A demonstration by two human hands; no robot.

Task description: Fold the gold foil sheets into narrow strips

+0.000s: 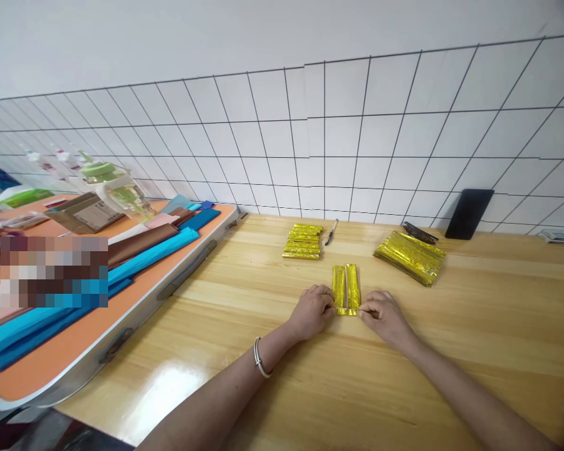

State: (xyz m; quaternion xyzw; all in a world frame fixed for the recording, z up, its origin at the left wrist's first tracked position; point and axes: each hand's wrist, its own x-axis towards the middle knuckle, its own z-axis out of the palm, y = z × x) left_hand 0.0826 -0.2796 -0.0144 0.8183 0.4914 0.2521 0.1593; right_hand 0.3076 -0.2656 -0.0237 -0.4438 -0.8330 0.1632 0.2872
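Toward the middle of the wooden counter point(244, 269), the near edge of the gold foil point(353, 285) is pinched at its left corner by the left grip point(313, 313) and at its right corner by the right grip point(385, 316), thumb and fingers being closed at both ends. The foil is laid flat between the two, with a narrow band set crosswise at the near edge and two upright strips parted by a slim gap beyond it. A pale bracelet point(262, 358) is worn on the left wrist. Farther back, a small pile point(301, 244) of overlapping gold strips is placed to the left, with a pen point(331, 232) just beside it. To the right, a larger gold stack point(418, 258) is set at a slant, and a black tool point(420, 232) is seen close behind it. A black phone point(470, 214) is propped against the tiled wall point(348, 138). On the far left, blue rolls point(143, 260), a box point(87, 213) and a green-lidded bottle point(122, 188) are carried by an orange counter point(75, 369).
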